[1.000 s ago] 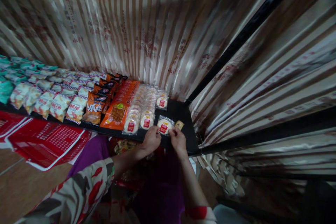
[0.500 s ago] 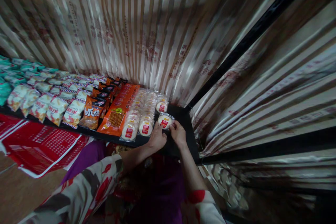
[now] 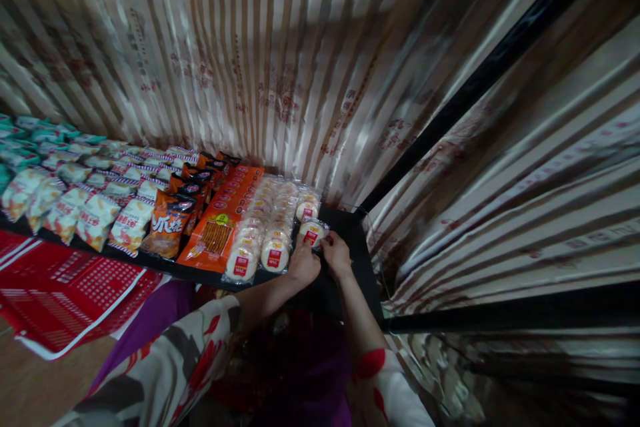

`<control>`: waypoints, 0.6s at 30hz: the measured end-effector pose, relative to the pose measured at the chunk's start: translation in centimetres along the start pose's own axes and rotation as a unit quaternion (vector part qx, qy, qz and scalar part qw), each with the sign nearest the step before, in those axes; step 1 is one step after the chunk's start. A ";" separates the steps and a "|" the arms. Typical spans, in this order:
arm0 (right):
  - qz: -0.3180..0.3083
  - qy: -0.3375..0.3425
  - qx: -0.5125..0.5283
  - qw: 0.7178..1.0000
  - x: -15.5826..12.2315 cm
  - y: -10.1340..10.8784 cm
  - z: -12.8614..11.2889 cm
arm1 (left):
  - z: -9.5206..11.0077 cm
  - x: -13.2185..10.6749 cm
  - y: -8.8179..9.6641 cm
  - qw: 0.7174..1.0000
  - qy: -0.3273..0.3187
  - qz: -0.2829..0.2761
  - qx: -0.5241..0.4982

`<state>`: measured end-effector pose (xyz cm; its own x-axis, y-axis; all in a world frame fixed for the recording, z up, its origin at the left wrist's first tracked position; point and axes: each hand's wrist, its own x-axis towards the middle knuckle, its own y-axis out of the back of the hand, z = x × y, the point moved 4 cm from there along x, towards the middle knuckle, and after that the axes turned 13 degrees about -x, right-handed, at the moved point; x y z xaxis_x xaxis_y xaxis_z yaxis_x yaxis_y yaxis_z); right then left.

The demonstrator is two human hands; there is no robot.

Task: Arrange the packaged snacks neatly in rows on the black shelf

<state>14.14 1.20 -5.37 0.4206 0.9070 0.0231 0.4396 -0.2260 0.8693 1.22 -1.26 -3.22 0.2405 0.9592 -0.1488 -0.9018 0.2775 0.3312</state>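
A clear-wrapped round white rice cracker pack point(image 3: 312, 232) with a red label is between my two hands, over the right end of a black shelf point(image 3: 333, 290). My left hand point(image 3: 303, 264) grips its near left edge, fingers closed. At its right edge, my right hand point(image 3: 335, 253) pinches the wrapper. Just behind it sits another cracker pack point(image 3: 307, 207). To the left, two rows of the same cracker packs point(image 3: 275, 255) lean one over another, beside a large orange snack bag point(image 3: 216, 235).
Orange-and-black snack bags point(image 3: 167, 223), white snack bags point(image 3: 133, 223) and teal bags point(image 3: 20, 157) line the shelf leftward. A striped plastic curtain point(image 3: 300, 47) hangs behind. A black metal post point(image 3: 425, 127) slants up at right. Below left is a red basket point(image 3: 75, 293).
The cracker pack and both hands have shifted very slightly toward the pack behind. The view has tilted a little, and both hands keep their hold.
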 end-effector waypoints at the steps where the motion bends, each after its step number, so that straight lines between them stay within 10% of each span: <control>1: -0.001 -0.001 -0.002 1.000 0.2 -0.1 0.1 | 0.1 0.1 -0.1 1.000 0.005 -0.002 -0.001; 18: -0.009 -0.005 0.016 1.000 3.2 -1.7 -0.6 | -0.3 2.7 -0.4 1.000 0.022 -0.006 0.009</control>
<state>14.27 4.71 -6.42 0.4200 0.9075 0.0035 0.4725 -0.2219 0.8529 2.16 1.17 -4.02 0.2346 0.9528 -0.1926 -0.8928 0.2896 0.3451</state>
